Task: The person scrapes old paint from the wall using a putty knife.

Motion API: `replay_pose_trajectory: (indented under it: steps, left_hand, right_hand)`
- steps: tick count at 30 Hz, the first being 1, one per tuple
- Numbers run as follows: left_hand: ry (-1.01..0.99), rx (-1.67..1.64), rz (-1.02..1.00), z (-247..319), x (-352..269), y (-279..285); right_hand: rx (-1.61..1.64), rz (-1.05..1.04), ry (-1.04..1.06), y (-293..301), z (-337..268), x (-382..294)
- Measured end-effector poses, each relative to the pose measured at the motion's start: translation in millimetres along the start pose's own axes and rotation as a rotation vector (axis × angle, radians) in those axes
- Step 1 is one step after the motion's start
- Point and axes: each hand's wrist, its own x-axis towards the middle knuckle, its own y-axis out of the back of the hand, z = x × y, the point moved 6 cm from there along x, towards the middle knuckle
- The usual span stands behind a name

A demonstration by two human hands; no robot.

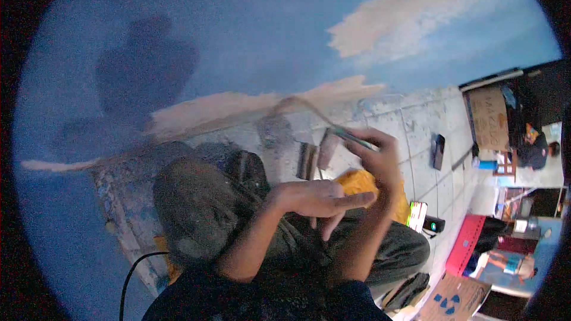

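Note:
My right hand (374, 147) grips the green handle of a blurred tool (350, 136), possibly a small paint roller. A thin curved rod runs from it toward a blue wall (250, 31) with pale patches. My left hand (312, 198) is held over my lap, fingers apart, and nothing shows in it. Behind both hands lies a crumpled yellow-orange bag or cloth (357, 183), partly covered by them. A flat brown-and-grey object (308, 160), blurred, rests on the tiled floor (419, 142) just past the bag.
A dark smartphone (438, 151) lies on the tiles. Nearer are a phone with a lit screen (417, 216) and a small black device (433, 224). A red box (466, 243) and cardboard boxes (455, 296) stand at right. Two people are in the background. A black cable (129, 276) curves at lower left.

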Motion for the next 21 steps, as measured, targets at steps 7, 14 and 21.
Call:
replay_pose_trajectory:
  steps: [7, 14, 21]
  left_hand:
    - [0.037, 0.083, 0.016, -10.0, 18.4, 1.6]
    - [-0.013, 0.089, 0.052, -11.0, 14.4, 6.1]
    - [0.031, 0.121, 0.055, -13.2, 18.0, 4.4]
  right_hand:
    - [-0.008, 0.060, 0.010, 22.4, 0.9, -6.1]
    - [0.033, 0.029, 0.144, 12.0, 14.6, 2.0]
    - [0.052, 0.013, -0.043, -2.2, 19.6, 3.8]
